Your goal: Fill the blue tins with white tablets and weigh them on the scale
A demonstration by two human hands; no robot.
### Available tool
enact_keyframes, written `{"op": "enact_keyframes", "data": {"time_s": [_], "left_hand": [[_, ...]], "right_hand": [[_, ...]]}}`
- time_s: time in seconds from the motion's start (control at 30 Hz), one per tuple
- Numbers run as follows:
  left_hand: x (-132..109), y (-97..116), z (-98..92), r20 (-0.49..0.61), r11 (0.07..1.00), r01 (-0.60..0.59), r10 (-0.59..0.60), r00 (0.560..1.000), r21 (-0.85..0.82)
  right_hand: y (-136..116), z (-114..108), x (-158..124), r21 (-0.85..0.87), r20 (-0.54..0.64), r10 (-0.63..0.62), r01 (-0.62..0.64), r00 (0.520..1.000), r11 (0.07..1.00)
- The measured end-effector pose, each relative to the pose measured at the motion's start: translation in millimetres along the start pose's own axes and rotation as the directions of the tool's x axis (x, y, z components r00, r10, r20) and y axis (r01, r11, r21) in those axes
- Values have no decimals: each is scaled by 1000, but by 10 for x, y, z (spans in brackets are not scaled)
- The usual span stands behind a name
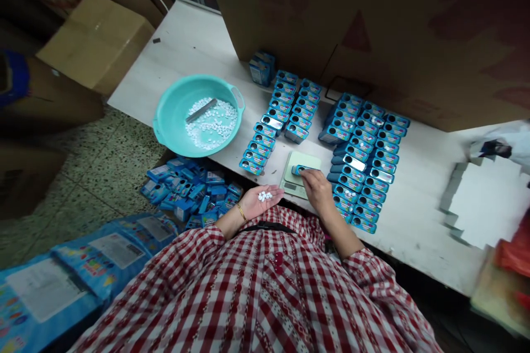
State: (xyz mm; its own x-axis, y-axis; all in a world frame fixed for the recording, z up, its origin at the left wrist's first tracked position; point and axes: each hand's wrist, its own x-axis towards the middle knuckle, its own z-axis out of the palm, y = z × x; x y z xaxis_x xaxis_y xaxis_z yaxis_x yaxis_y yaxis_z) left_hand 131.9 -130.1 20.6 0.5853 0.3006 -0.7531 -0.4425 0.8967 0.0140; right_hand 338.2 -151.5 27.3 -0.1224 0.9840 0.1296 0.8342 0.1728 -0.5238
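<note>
My left hand (255, 204) lies palm up with its fingers extended, and a small heap of white tablets (265, 196) rests in it. Over a pale green kitchen scale (290, 179), the pinched fingers of my right hand (318, 188) grip the near end of a small blue tin (298, 169). Whether that tin rests on the scale's plate or is lifted off it, I cannot tell. Left of the scale stands a turquoise basin (169, 131) with many more white tablets and a dark grey bar-shaped tool (201, 111) inside.
Rows of blue tins (260, 149) stand left of the scale, and denser rows of tins (364, 176) stand right of it. Loose blue tins (194, 190) fill a space below the table edge. A large cardboard box (393, 27) walls off the back. White cartons (488, 198) lie far right.
</note>
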Motion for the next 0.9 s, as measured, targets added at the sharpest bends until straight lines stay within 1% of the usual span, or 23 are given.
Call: {"op": "enact_keyframes", "data": {"time_s": [0.03,0.07,0.13,0.2,0.27,0.37,0.43,0.57,0.67,0.8,0.9], "left_hand": [[2,-2,2,4,1000,4,-4,1000,-7],[5,-4,2,3,1000,6,-6,1000,-18],[4,-7,-5,-18,999,2,-3,1000,-48],[-10,-6,-24,-55,997,-5,0,998,-79],[-37,0,-47,-75,996,5,-12,997,-92],[-84,14,-72,-72,997,18,-23,997,-74],[-104,18,-77,-75,998,16,-21,997,-58],[-109,14,-55,-109,999,-4,-1,994,-51],[-95,6,-23,-124,999,-8,4,992,-36],[-61,-9,-7,-135,1000,12,-16,991,-27],[-36,-21,-29,-115,1000,0,-3,993,-20]], "right_hand": [[-110,25,-24,18,31,-41,40,999,999],[-236,62,-42,32,86,-97,94,992,995],[-494,164,-56,33,232,-197,195,952,980],[-696,272,-43,0,348,-221,236,911,972],[-803,353,-22,-23,415,-222,255,882,967],[-826,402,-4,7,468,-282,316,838,949],[-807,405,-5,28,470,-307,333,828,942],[-772,400,-28,60,420,-271,272,866,961],[-752,401,-59,66,399,-243,236,884,969],[-739,397,-99,61,377,-248,243,892,968],[-687,348,-117,102,307,-271,251,912,962]]}}
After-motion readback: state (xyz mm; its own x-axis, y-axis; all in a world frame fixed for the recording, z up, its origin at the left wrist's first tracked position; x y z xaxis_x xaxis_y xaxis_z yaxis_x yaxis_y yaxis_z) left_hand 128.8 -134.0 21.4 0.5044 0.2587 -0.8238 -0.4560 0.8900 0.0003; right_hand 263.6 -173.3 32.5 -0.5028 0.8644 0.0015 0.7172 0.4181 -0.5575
